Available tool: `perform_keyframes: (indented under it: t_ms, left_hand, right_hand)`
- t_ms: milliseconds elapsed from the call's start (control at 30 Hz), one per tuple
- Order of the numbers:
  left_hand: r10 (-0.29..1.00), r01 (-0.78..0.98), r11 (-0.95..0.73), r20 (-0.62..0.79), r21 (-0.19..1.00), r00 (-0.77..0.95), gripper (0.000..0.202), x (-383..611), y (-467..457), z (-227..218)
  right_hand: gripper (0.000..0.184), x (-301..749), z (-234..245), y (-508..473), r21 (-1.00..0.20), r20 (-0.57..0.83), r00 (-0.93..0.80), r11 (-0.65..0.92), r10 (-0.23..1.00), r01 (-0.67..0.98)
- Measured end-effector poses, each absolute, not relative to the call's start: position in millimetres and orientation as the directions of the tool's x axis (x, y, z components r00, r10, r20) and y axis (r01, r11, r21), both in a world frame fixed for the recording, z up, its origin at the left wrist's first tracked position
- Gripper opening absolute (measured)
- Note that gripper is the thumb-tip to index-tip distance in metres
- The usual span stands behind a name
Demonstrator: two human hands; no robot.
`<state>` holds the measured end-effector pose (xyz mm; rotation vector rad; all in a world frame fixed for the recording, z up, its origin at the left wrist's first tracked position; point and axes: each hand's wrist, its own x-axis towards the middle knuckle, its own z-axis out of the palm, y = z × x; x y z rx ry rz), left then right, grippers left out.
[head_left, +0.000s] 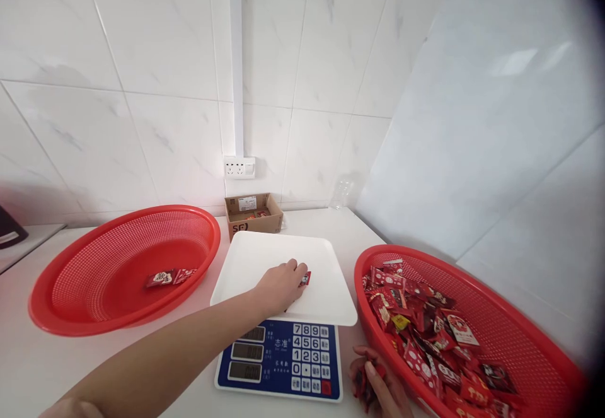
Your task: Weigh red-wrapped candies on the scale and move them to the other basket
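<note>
My left hand (283, 284) is over the white weighing tray (250, 254) of a digital scale, its fingers closed on a small red packet (306, 278) whose edge shows past the fingertips. Beside the scale's blue keypad panel (278, 361), my right hand (382, 386) is curled around dark red packets (363, 385); how many cannot be made out. Just right of that hand is a red perforated basket (501, 304) holding many small red wrapped packets (420, 323), with one yellow piece (401, 322) among them.
Another red basket (94, 273) stands at the left, with a couple of packets (163, 277) inside. Behind the scale is an open cardboard box (255, 222) with some packets in it. A tiled wall with a power socket (240, 167) rises behind the white table; clear plastic (341, 192) lies against it.
</note>
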<state>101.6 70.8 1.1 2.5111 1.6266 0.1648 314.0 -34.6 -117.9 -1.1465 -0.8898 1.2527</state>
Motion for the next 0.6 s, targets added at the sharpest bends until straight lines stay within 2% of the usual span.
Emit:
perform_keyframes:
  t_ms: [200, 400, 600]
  left_hand:
    - [0.944, 0.927, -0.325, 0.012, 0.184, 0.329, 0.033, 100.1, 73.5, 0.2]
    - [0.939, 0.918, -0.333, -0.014, 0.217, 0.344, 0.031, 101.5, 71.0, 1.1]
    - [0.957, 0.915, -0.289, 0.066, 0.281, 0.282, 0.029, 78.2, 65.8, 20.7]
  right_hand:
    - [0.044, 314.4, -117.3, -34.2, -0.974, -0.079, 0.163, -0.041, 0.983, -0.222]
    - [0.046, 316.9, -118.9, -33.1, -0.979, -0.069, 0.133, -0.042, 0.989, -0.2]
    - [0.043, 317.6, -118.4, -34.8, -0.98, -0.069, 0.128, -0.043, 0.989, -0.194]
